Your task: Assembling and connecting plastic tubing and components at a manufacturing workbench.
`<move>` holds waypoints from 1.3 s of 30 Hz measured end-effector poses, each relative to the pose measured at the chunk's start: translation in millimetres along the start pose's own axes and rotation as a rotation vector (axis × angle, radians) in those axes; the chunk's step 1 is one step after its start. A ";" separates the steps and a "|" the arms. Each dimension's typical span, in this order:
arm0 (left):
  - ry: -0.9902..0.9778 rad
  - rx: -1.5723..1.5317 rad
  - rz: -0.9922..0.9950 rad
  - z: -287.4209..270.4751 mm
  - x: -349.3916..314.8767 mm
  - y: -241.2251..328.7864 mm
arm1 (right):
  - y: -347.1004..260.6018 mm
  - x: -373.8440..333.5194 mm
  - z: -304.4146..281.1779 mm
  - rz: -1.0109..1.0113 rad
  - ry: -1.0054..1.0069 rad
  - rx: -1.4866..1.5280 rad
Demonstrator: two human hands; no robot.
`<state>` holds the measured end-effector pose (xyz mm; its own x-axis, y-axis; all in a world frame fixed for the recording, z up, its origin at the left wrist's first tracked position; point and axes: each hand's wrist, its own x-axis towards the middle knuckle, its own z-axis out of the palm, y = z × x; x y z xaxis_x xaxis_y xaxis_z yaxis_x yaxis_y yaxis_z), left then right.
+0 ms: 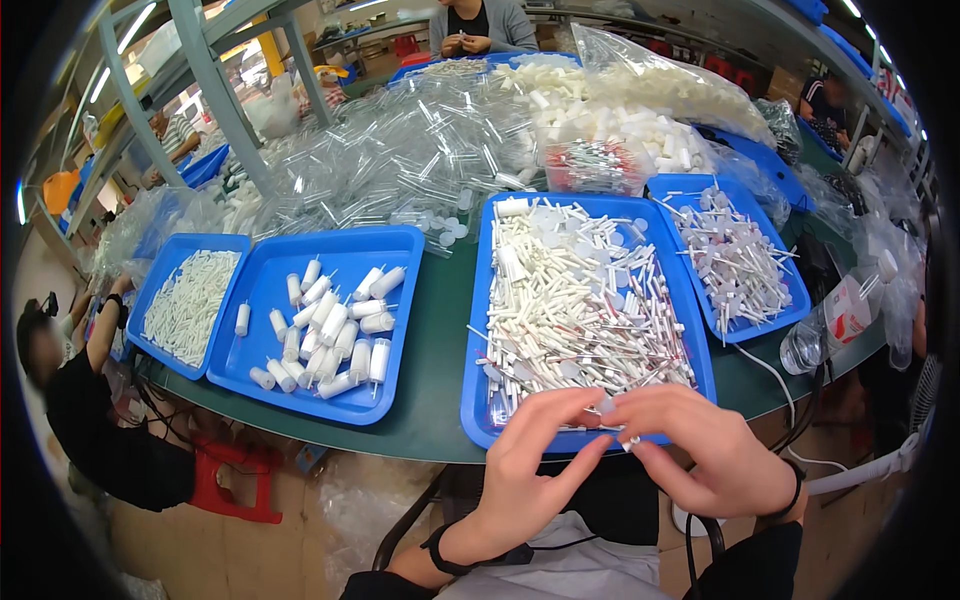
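Above the near edge of the large middle tray, my hands meet with curved fingers. My left hand is closed in a loose pinch, its index fingertip by a small translucent disc. My right hand pinches a small white piece near its thumb tip. How far the left fingers grip anything is partly hidden. The blue tray beneath holds many short white tubes, thin rods with reddish parts and translucent discs.
Left stands a blue tray of white cylinders with thin stems, beside a tray of small white tubes. Another parts tray lies right, near a clear bottle. Clear tubes are heaped behind. Other people sit around the table.
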<state>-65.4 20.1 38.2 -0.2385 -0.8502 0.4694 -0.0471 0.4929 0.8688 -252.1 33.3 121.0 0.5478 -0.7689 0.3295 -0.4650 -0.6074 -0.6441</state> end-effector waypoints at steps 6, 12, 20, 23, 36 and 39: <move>0.007 -0.043 0.038 -0.9 -8.4 -1.9 | -13.1 -17.8 12.9 0.045 0.048 0.033; -0.056 -0.142 -0.069 3.5 -11.8 0.4 | -1.0 -40.4 12.9 0.007 0.173 0.028; -0.139 -0.812 -0.342 5.8 -12.2 -5.9 | 13.1 -60.0 24.0 0.095 0.343 -0.065; -0.183 -0.907 -0.330 7.6 -11.6 -4.7 | 15.0 -63.8 23.9 0.087 0.346 -0.125; -0.265 -0.959 -0.379 10.7 -15.1 -4.1 | 21.5 -68.2 32.1 -0.004 0.415 -0.159; -0.277 -0.997 -0.378 10.4 -14.9 -5.5 | 22.1 -68.8 32.2 0.010 0.392 -0.170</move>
<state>-71.7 32.0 24.8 -0.5889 -0.7823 0.2029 0.6115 -0.2672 0.7447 -277.6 79.2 61.9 0.2524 -0.7725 0.5826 -0.5947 -0.5988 -0.5364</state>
